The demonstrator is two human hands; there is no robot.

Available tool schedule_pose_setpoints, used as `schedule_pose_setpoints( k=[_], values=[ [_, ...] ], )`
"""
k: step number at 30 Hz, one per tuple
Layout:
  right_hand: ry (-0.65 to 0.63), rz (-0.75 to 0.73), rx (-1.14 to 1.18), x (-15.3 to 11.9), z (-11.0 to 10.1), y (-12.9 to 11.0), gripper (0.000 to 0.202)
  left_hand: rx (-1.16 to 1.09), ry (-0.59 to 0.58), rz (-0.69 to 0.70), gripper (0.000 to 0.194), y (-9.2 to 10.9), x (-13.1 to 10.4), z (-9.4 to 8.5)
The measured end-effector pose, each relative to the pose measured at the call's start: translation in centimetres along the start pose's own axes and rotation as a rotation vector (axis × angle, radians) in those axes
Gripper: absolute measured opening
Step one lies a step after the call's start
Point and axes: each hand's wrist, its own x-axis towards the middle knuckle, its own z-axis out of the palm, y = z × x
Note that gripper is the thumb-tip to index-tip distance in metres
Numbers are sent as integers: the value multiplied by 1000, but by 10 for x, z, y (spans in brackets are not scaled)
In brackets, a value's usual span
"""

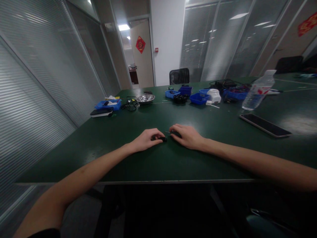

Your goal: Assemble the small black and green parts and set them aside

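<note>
Just above the green table (138, 165), my left hand (146, 140) is closed, thumb and fingers pinching a small black piece (162, 139) whose kind I cannot make out. Opposite it, my right hand (189, 137) grips a dark-handled tool (176, 134), much like a small screwdriver, with a thin metal shaft pointing left toward the black piece. A narrow gap separates the shaft's tip from my left fingers. Part of the tool's handle is hidden in my right palm.
Farther back stand a metal bowl (145, 99), blue trays (198, 98), a white device (214, 96) and a coil of black cable (131, 104). On the right are a phone (264, 125) and a plastic water bottle (257, 92). A chair (179, 76) stands behind the far edge.
</note>
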Motion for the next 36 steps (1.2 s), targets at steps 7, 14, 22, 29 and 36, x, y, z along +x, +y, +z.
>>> schedule_pose_setpoints(
  k=[7, 14, 22, 29, 36],
  values=[
    [0, 3, 14, 0, 0, -1, 23, 87, -67, 90, 19, 6, -3, -14],
    [-17, 6, 12, 1, -3, -2, 24, 313, -37, 147, 18, 8, -8, -21],
    [-13, -1, -3, 1, -2, -2, 23, 317, -83, 159, 27, 5, -9, -16],
    [-19, 9, 2, 0, -2, 0, 26, 581, -55, -41, 30, -44, -28, -70],
    [-26, 3, 9, 0, -4, 1, 28, 847, 62, -694, 37, -130, -114, -174]
  ],
)
